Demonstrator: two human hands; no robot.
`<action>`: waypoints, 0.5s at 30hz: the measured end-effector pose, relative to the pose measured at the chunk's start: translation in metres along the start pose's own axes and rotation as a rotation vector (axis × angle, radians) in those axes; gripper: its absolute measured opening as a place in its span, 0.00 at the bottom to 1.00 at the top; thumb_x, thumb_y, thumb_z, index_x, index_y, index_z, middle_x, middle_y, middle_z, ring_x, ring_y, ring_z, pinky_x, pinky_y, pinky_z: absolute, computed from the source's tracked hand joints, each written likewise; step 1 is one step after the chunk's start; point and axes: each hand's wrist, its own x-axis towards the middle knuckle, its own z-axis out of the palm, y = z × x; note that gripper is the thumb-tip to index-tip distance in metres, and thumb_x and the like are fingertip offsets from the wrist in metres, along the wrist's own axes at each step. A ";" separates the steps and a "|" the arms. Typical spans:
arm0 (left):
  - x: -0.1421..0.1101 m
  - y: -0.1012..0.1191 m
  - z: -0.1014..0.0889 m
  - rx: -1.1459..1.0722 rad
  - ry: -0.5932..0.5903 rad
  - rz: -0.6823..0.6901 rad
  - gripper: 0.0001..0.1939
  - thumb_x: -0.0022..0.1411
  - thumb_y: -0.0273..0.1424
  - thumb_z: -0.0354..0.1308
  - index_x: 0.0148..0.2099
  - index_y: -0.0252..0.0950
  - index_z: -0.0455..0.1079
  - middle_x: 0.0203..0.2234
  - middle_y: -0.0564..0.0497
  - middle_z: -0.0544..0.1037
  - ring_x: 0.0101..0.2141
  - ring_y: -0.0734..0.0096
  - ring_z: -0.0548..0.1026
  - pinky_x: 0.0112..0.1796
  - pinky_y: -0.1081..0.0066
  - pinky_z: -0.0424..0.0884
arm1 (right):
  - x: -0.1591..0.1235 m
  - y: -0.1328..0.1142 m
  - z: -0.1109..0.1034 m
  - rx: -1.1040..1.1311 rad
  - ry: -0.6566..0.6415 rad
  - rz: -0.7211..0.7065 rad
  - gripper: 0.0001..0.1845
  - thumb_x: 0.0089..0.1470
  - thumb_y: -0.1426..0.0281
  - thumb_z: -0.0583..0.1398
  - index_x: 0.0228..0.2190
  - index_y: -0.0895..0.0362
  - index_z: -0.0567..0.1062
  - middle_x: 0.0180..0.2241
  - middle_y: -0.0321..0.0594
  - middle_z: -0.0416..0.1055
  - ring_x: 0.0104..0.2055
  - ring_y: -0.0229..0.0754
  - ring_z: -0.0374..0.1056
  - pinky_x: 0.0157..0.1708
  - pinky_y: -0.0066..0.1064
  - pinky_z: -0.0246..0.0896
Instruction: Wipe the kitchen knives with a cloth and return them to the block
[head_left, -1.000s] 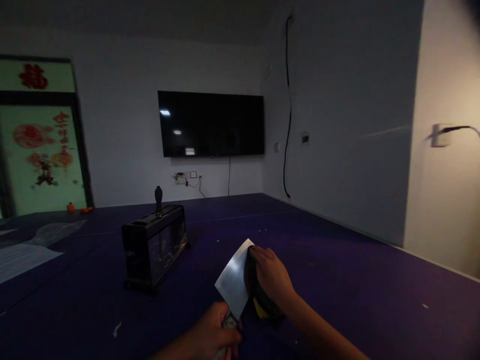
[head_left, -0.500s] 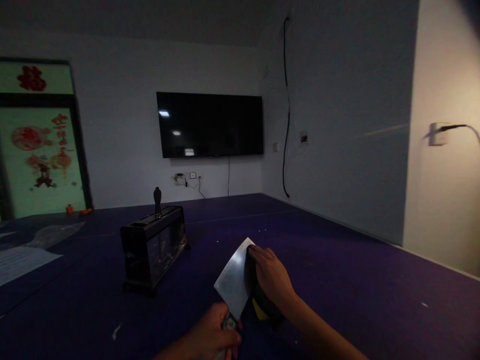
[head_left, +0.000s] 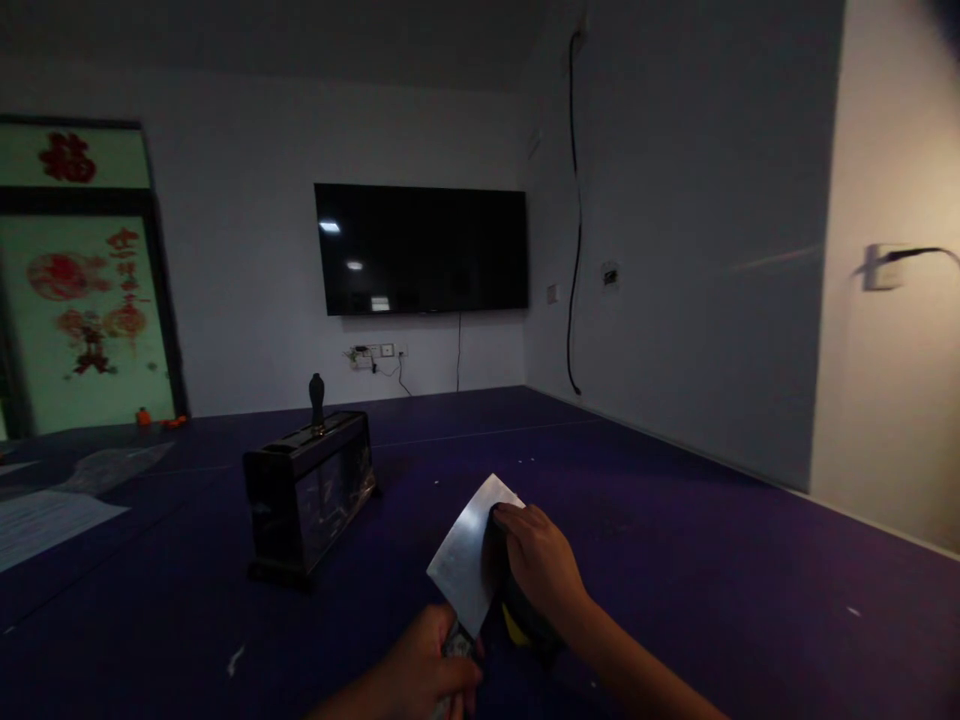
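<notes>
Centrally, the left hand (head_left: 435, 662) clasps the grey handle (head_left: 458, 645) of 1 broad, shiny metal cleaver (head_left: 466, 570); the right hand (head_left: 544, 562) covers 1 dark-and-yellow object (head_left: 516, 627) beside its blade, that grip unclear. Far left, 1 glossy black box (head_left: 307, 500) stands on the purple surface (head_left: 675, 550).

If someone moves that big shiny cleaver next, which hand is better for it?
Probably the left: the left hand grips the cleaver by its handle, and the black knife block stands off to that side. The right hand is up by the blade, so it looks less handy.
</notes>
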 end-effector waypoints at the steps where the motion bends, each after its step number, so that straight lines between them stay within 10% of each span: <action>1: 0.000 0.001 0.000 0.001 0.008 -0.002 0.16 0.42 0.31 0.56 0.36 0.34 0.60 0.14 0.59 0.67 0.13 0.81 0.61 0.16 0.79 0.55 | -0.001 0.000 0.001 0.003 0.003 -0.009 0.21 0.48 0.81 0.48 0.41 0.58 0.73 0.45 0.41 0.69 0.46 0.42 0.63 0.47 0.31 0.56; 15: 0.001 -0.003 -0.002 0.001 -0.021 0.048 0.17 0.39 0.32 0.58 0.35 0.34 0.62 0.15 0.58 0.67 0.15 0.81 0.63 0.17 0.80 0.55 | 0.009 0.017 0.001 -0.049 0.039 -0.005 0.26 0.47 0.83 0.47 0.47 0.61 0.68 0.49 0.43 0.65 0.49 0.43 0.61 0.51 0.37 0.53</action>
